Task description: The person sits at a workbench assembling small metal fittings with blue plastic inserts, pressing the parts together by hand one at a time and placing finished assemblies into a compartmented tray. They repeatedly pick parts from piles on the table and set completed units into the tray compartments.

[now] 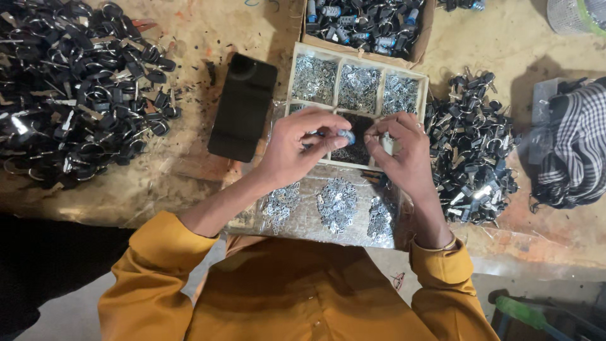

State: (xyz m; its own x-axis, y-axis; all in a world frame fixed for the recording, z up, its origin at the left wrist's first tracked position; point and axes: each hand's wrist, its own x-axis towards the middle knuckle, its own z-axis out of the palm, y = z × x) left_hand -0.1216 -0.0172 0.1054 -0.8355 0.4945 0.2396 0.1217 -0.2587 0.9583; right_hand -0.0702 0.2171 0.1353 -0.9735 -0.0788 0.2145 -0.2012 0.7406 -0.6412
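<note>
My left hand [302,146] pinches a small bluish metal lock cylinder [345,134] between thumb and fingers. My right hand [404,151] is right beside it, fingertips closed near the cylinder's end; whether they hold a tiny part is hidden. Both hands hover over a wooden divided tray [423,85] filled with small silvery metal pieces in its compartments. Three little heaps of silvery pieces [336,203] lie on clear plastic just below the hands. My sleeves are mustard yellow.
A big pile of black-headed keys on rings [76,88] covers the left of the table. Another key pile [473,145] lies right of the tray. A cardboard box of lock cylinders [366,25] is behind, a black block [243,104] left, checked cloth [574,151] right.
</note>
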